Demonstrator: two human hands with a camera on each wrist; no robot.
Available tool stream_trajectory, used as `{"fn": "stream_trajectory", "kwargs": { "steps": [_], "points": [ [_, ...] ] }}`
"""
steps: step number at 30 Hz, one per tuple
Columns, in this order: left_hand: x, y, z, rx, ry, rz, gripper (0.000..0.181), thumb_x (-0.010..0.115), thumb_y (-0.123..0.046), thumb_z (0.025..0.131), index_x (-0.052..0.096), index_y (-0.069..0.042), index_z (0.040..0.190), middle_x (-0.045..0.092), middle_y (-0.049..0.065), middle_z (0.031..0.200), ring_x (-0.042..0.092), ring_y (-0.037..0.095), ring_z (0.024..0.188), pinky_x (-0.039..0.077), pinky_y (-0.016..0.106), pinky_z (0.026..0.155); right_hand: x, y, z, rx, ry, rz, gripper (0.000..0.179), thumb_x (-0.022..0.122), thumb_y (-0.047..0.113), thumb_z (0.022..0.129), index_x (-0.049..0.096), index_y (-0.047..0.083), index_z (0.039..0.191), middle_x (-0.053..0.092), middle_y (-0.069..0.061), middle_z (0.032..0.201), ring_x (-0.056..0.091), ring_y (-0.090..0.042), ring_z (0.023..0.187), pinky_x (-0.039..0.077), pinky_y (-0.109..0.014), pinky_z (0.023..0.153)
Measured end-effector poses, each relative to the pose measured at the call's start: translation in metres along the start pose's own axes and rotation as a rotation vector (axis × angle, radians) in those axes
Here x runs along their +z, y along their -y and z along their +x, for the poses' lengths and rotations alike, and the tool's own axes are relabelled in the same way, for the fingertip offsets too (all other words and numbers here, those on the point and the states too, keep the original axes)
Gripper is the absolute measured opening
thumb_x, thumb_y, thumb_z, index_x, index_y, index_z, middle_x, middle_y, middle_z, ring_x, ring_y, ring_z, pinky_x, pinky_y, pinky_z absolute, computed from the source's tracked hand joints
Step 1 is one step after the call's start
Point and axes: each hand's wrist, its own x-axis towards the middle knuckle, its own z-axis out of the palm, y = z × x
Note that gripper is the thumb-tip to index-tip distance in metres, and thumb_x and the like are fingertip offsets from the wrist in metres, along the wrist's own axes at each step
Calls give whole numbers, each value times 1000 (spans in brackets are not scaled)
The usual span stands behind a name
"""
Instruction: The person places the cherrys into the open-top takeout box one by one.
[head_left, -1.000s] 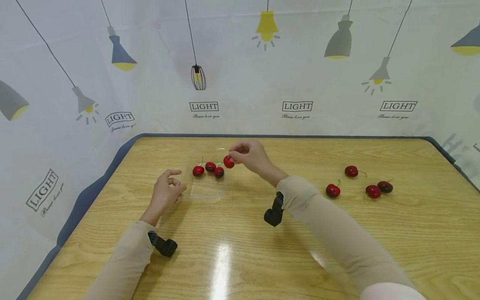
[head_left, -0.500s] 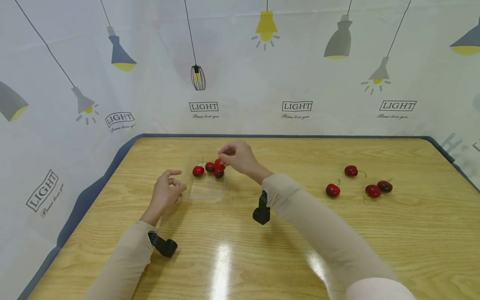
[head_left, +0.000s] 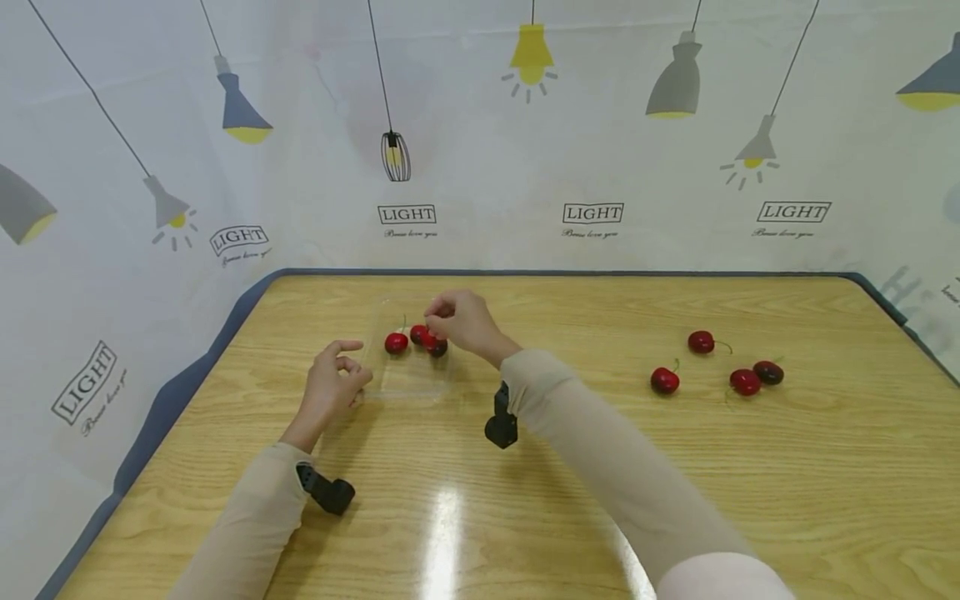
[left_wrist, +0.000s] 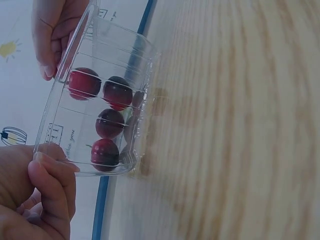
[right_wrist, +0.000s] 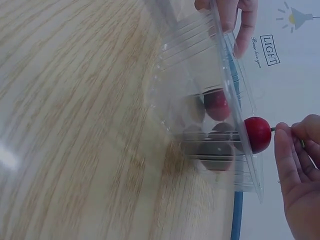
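My right hand (head_left: 467,323) pinches the green stem of a red cherry (right_wrist: 257,135) between thumb and fingertips. That cherry hangs at rim height within a clear plastic box (head_left: 408,382), over the fruit lying inside. Three darker red cherries rest on the box floor, one with its stem up (head_left: 396,342). At the box's left side is my left hand (head_left: 333,383); the left wrist view shows its thumb and a finger (left_wrist: 55,170) gripping the rim (left_wrist: 42,135). In the head view the held cherry partly covers those behind it.
Several loose cherries lie on the right of the wooden table: one farther back (head_left: 701,342), one nearer (head_left: 664,381), and a touching pair with a red one (head_left: 745,382) and a dark one (head_left: 768,372). A lamp-print curtain (head_left: 495,150) stands behind the table's far edge.
My right hand has moved left and slightly down, bringing the cherry from the box's right edge to over the other cherries. My left hand and the box have stayed put.
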Motion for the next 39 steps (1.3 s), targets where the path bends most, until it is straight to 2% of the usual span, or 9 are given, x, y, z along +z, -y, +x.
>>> {"fn": "stream_trajectory", "kwargs": {
  "steps": [5, 10, 16, 24, 31, 36, 39],
  "points": [
    [0, 0, 1, -2, -4, -2, 46, 52, 2, 81, 38, 4, 125, 47, 6, 68, 42, 10, 39, 37, 22, 38, 7, 2, 4, 50, -8, 100, 11, 57, 3, 84, 61, -4, 90, 62, -12, 81, 59, -16, 67, 51, -28, 64],
    [0, 2, 1, -8, -4, 3, 47, 52, 2, 81, 38, 3, 126, 48, 6, 68, 43, 10, 40, 37, 23, 38, 19, 1, 5, 96, 31, 214, 13, 57, 2, 84, 60, -7, 92, 61, -12, 78, 58, -12, 62, 51, -36, 69],
    [1, 3, 2, -10, -7, -15, 48, 52, 2, 80, 38, 3, 126, 48, 6, 70, 43, 10, 40, 37, 23, 39, 30, 3, 5, 109, 47, 274, 9, 57, -1, 82, 60, -7, 88, 59, -10, 72, 56, -11, 57, 49, -43, 73],
    [2, 2, 1, -12, -3, -28, 46, 52, 2, 81, 39, 2, 125, 47, 5, 68, 42, 11, 40, 37, 23, 39, 42, 4, 5, 106, 84, 254, 10, 57, -2, 81, 61, -8, 89, 59, -11, 78, 57, -12, 60, 51, -29, 65],
    [1, 0, 2, -20, -1, -35, 47, 52, 2, 81, 38, 3, 126, 44, 5, 67, 42, 10, 41, 37, 22, 40, 44, 3, 4, 79, 102, 224, 12, 57, 0, 82, 62, -7, 90, 60, -11, 80, 58, -13, 63, 51, -34, 69],
    [2, 1, 1, -17, -7, -35, 47, 52, 2, 80, 39, 2, 125, 44, 4, 67, 42, 10, 41, 37, 22, 40, 47, 3, 5, 86, 118, 211, 11, 57, 1, 83, 61, -7, 90, 61, -10, 79, 58, -13, 64, 51, -30, 66],
    [1, 1, 0, -18, -12, -43, 47, 52, 2, 79, 39, 2, 124, 44, 4, 67, 42, 10, 41, 37, 22, 40, 49, 2, 6, 84, 119, 223, 10, 57, 0, 83, 61, -7, 88, 61, -12, 78, 59, -14, 64, 51, -33, 67]
  ]
}}
